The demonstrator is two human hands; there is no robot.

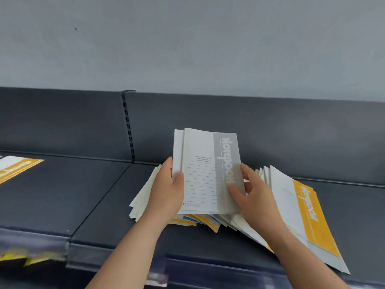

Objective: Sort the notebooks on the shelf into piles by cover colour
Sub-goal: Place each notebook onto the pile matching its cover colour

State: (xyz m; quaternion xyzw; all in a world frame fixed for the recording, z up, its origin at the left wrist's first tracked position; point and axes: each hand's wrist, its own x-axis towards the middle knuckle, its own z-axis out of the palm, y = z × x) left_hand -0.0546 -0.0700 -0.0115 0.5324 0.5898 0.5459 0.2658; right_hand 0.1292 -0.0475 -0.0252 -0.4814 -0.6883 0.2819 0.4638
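Grey notebooks (205,174), likely light and floppy: left hand (166,188) and right hand (252,190) each pinch a long edge, above the mixed pile (200,221).

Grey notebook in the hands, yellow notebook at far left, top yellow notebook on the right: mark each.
grey notebook (200,176): head view, lined area of its cover.
far-left yellow notebook (20,167): head view, yellow band.
right yellow notebook (314,217): head view, yellow band.

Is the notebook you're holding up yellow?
No, the notebook held by the left hand and right hand has a grey stripe.
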